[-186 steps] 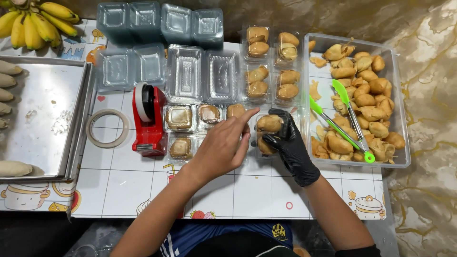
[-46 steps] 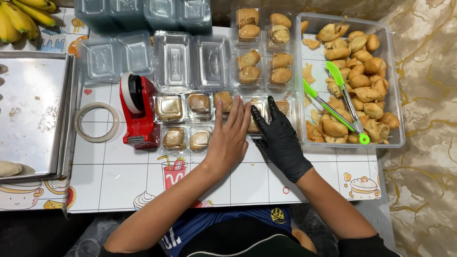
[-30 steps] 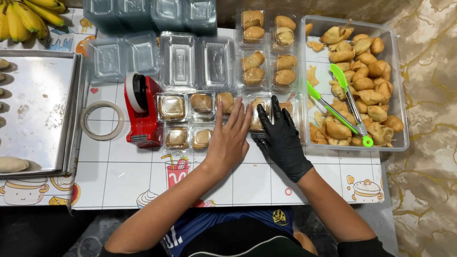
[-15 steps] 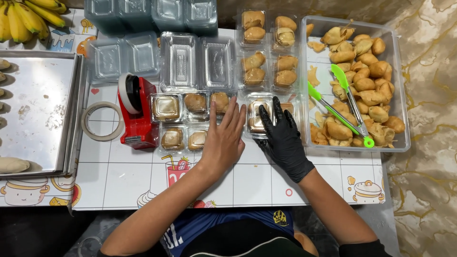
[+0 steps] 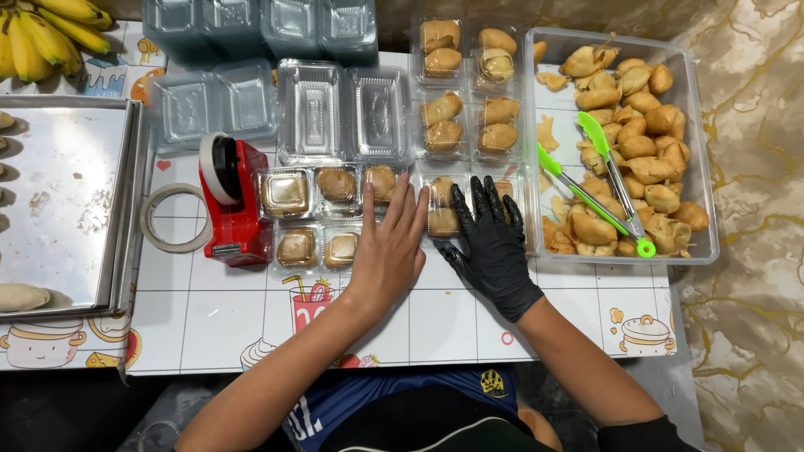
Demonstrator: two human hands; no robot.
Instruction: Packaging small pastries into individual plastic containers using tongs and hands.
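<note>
1. Since half a second ago little has shifted: both hands remain flat on the clear pastry box. Against the picture from six seconds ago, they have dropped from holding a pastry to pressing down on the box lid.
2. Worktop: white tiled pattern with cartoon prints, carrying all items.
3. Metal tray, at 9 o'clock from the hands, mostly bare; one pale dough piece lies at its near edge.
4. Large clear tub, at 2 o'clock, is piled with fried golden pastries; green tongs lie across them, within the gloved hand's reach.
5. Empty clear boxes sit open at 12 o'clock; filled ones stand just right of them, set apart from the empties.
6. Red tape dispenser and a loose tape ring sit at 9 o'clock, beside closed small boxes, apparently handy for sealing.
7. Left hand: bare, fingers spread and extended, palm down, touching the box's left edge; gripping nothing.
8. Right hand: black glove, fingers splayed flat over the box's right half, gripping nothing. Judged: the paired flat press suits snapping a lid shut.
9. Pastry box: transparent, ribbed plastic, golden-brown pastries visible inside, lying just left of the tub, touching its neighbours.
</note>
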